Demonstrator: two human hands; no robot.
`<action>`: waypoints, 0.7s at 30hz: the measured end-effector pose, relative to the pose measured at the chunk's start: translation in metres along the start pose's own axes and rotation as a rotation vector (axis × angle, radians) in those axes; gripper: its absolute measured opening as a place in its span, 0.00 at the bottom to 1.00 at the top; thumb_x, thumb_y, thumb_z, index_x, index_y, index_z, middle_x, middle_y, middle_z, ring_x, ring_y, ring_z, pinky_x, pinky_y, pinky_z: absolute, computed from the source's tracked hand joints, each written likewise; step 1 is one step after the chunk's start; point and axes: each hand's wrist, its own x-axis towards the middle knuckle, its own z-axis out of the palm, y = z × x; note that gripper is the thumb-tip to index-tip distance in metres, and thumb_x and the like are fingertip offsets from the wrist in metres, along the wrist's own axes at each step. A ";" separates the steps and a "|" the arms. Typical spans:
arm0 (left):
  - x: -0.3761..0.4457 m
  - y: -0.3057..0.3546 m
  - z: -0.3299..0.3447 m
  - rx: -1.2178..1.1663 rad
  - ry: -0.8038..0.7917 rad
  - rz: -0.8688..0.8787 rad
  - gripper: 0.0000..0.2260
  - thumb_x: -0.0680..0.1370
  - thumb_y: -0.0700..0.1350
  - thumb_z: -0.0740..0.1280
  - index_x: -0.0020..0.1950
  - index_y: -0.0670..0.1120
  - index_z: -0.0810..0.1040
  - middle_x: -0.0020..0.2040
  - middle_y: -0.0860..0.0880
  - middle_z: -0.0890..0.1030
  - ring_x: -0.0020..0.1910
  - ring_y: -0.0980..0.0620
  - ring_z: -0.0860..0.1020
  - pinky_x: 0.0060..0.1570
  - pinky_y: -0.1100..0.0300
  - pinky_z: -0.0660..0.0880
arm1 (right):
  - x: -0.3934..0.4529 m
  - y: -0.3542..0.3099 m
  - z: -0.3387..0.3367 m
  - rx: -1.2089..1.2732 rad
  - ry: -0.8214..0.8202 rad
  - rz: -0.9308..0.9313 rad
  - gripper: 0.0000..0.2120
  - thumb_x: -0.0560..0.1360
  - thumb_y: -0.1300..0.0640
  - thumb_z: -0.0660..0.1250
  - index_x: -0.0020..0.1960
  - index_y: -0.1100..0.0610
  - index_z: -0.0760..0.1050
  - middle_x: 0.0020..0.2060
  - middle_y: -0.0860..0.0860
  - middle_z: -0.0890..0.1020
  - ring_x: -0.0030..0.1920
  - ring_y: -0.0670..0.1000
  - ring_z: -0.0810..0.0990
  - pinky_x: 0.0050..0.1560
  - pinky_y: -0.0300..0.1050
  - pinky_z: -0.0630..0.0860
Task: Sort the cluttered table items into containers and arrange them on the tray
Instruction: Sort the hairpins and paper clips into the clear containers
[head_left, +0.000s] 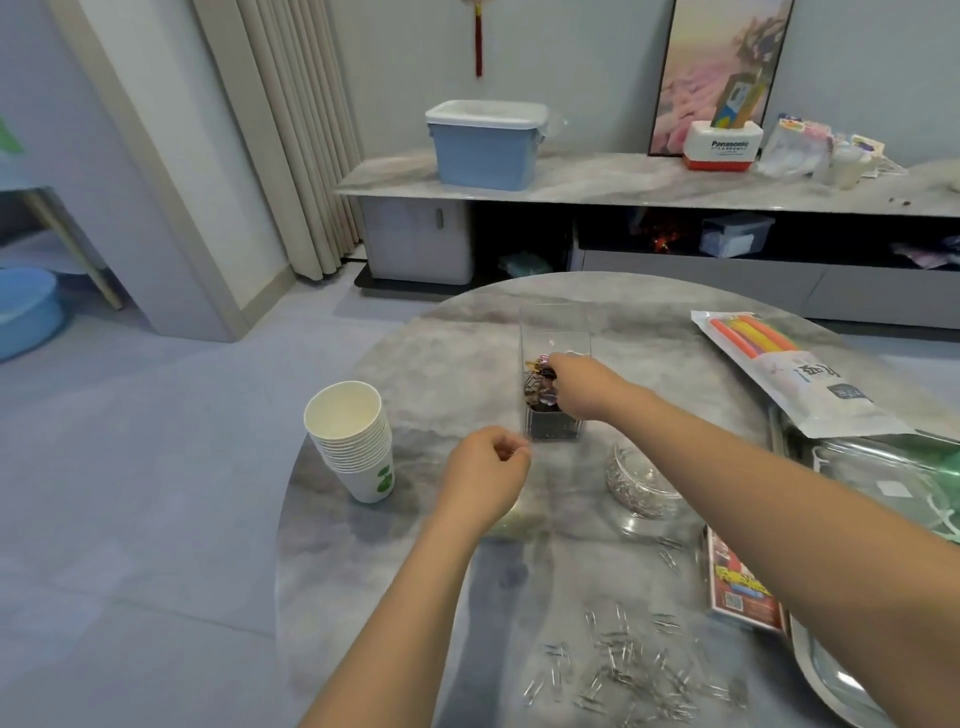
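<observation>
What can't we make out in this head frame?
- Right hand: fingers reach into the clear box, hidden by the hand's back; grip unclear.
- Left hand: curled fingers may hide something small; cannot tell.
- Box contents: dark and coloured bits, too blurred to identify.
- Tray: cut off by right edge, covered by the right forearm.
- Glass bowl: silvery contents, too small to identify.

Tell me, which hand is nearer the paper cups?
Left. The left hand hovers just right of the paper cups; the right hand is farther right, at the clear box.
</observation>
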 end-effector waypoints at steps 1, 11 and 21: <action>0.002 -0.002 0.000 -0.014 0.004 -0.005 0.05 0.77 0.43 0.65 0.43 0.51 0.77 0.39 0.55 0.78 0.46 0.48 0.80 0.52 0.55 0.77 | 0.008 -0.001 0.005 -0.060 -0.018 -0.011 0.14 0.76 0.67 0.56 0.61 0.63 0.68 0.57 0.62 0.74 0.56 0.61 0.73 0.46 0.45 0.68; 0.004 -0.005 0.003 -0.036 0.012 -0.007 0.06 0.77 0.42 0.64 0.45 0.50 0.79 0.37 0.55 0.78 0.44 0.50 0.79 0.46 0.61 0.73 | 0.008 0.009 0.018 -0.332 0.036 -0.094 0.16 0.77 0.64 0.59 0.62 0.51 0.74 0.56 0.54 0.78 0.53 0.57 0.77 0.43 0.44 0.70; -0.028 -0.004 0.017 0.249 -0.139 0.073 0.07 0.76 0.39 0.64 0.50 0.47 0.80 0.40 0.52 0.78 0.42 0.52 0.77 0.46 0.63 0.72 | -0.114 0.025 0.029 -0.087 0.078 -0.238 0.14 0.77 0.57 0.61 0.62 0.52 0.74 0.60 0.49 0.77 0.61 0.52 0.73 0.59 0.48 0.71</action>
